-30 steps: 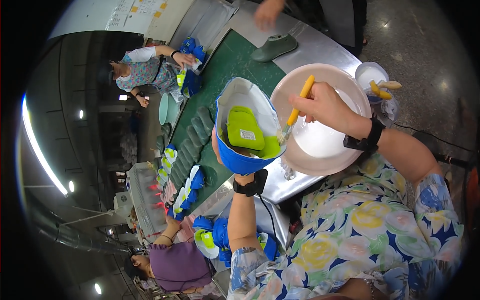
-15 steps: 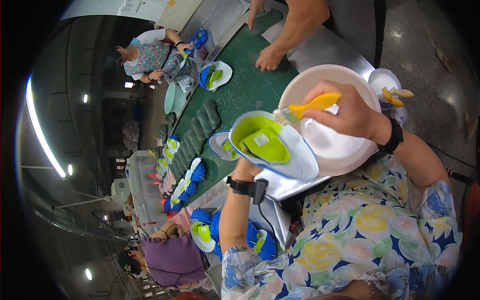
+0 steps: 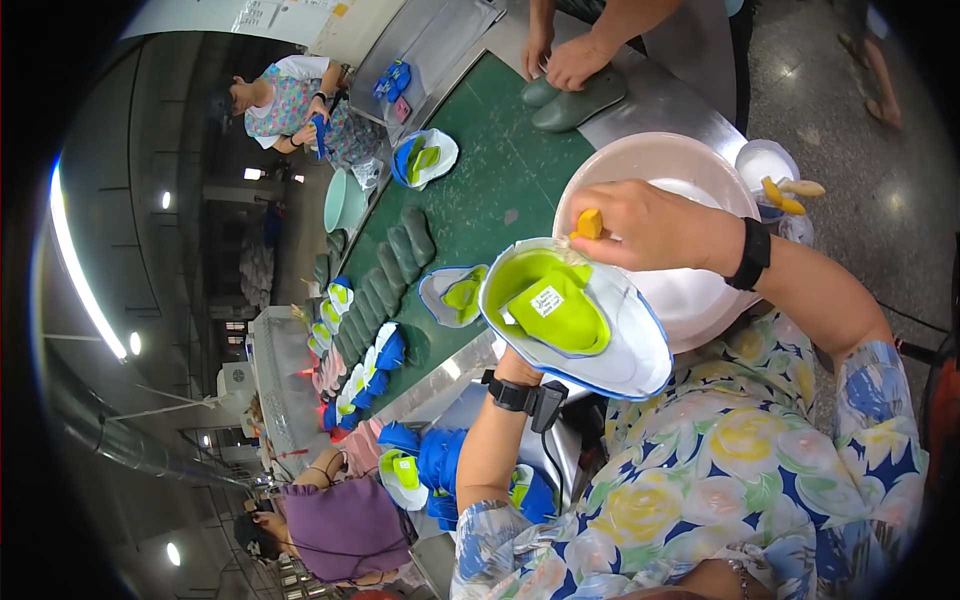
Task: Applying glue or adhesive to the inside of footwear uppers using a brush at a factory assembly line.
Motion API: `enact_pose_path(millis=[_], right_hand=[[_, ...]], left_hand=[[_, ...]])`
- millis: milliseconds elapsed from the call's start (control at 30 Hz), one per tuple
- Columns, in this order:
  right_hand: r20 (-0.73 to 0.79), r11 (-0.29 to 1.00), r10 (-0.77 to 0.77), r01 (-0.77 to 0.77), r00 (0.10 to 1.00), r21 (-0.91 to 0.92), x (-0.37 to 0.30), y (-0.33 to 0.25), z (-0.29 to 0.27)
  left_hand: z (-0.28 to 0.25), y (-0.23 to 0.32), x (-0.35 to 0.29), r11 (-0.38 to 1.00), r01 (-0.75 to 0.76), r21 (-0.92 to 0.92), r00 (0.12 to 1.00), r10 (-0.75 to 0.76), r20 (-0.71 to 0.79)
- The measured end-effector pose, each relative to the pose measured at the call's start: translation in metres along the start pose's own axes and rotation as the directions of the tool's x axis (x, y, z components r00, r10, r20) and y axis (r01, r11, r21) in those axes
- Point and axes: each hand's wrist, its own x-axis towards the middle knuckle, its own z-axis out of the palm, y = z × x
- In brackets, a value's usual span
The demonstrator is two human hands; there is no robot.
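Note:
My left hand [image 3: 517, 368] holds a shoe upper [image 3: 625, 335] from below, its fingers mostly hidden behind it. The upper has a lime-green lining, a white inner margin and a blue edge, and its opening faces up. In my right hand [image 3: 650, 228] is a brush with a yellow handle [image 3: 590, 224]. Its pale bristles touch the far rim of the upper, beside the green lining. Behind my right hand stands a wide pale-pink basin [image 3: 720, 165] with white inside. Another shoe upper [image 3: 450, 296] lies on the green belt just left of the held one.
The green conveyor belt [image 3: 500, 130] carries dark shoe lasts [image 3: 385, 270] and a row of uppers [image 3: 370, 370]. Blue uppers [image 3: 440, 460] are piled by my left forearm. A white tub [image 3: 765, 160] with brushes stands right of the basin. Across the belt, a co-worker's hands [image 3: 575, 62] handle dark lasts.
The held upper has moved right and nearer to me. My right hand has turned and shifted left, bringing the brush onto its rim. The co-worker's hands now touch dark lasts.

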Motion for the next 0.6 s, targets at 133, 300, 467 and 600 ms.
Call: enact_pose_path(millis=[133,300,467,600], right_hand=[[0.17,0.968,0.251,-0.248,0.953,-0.041,-0.011,-0.001,-0.015],[0.014,0.968,0.25,-0.25,0.968,0.005,-0.005,-0.015,-0.028],[0.029,0.998,0.008,-0.006,1.0,-0.064,0.011,-0.001,-0.002],[0.158,0.974,0.221,-0.212,0.962,-0.077,0.009,-0.005,0.005]], left_hand=[[-0.003,-0.001,-0.003,0.998,-0.035,0.053,0.998,0.037,-0.046],[0.004,-0.009,-0.001,0.991,-0.08,0.111,0.99,0.091,-0.104],[-0.008,-0.001,-0.007,0.975,-0.14,0.17,0.971,0.169,-0.17],[-0.058,0.013,-0.04,0.944,-0.296,-0.145,0.954,0.284,-0.096]])
